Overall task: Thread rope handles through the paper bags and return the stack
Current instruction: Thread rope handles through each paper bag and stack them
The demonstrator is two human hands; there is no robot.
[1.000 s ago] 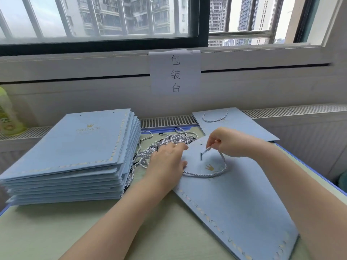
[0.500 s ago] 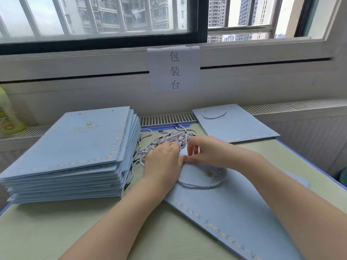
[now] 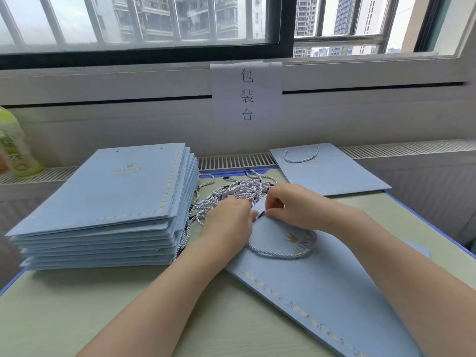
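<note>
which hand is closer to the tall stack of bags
Left. The left hand rests just right of the stack of bags, beside the loose ropes; the right hand is farther right, over the bag being threaded.

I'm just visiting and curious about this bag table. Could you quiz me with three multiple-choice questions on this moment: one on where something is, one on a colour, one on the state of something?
1. Where is the tall stack of paper bags?
A. left of the hands
B. right of the hands
C. on the window sill

2. What colour are the bags?
A. red
B. light blue
C. black

3. What is the right hand doing?
A. resting flat and idle
B. pinching the rope handle end
C. lifting the bottle

Answers: 1 A, the stack sits on the table's left part. 2 B, every bag is pale blue with gold print. 3 B, its fingertips pinch the rope's dark tip at the top edge of the bag being threaded, beside the left hand.
</note>
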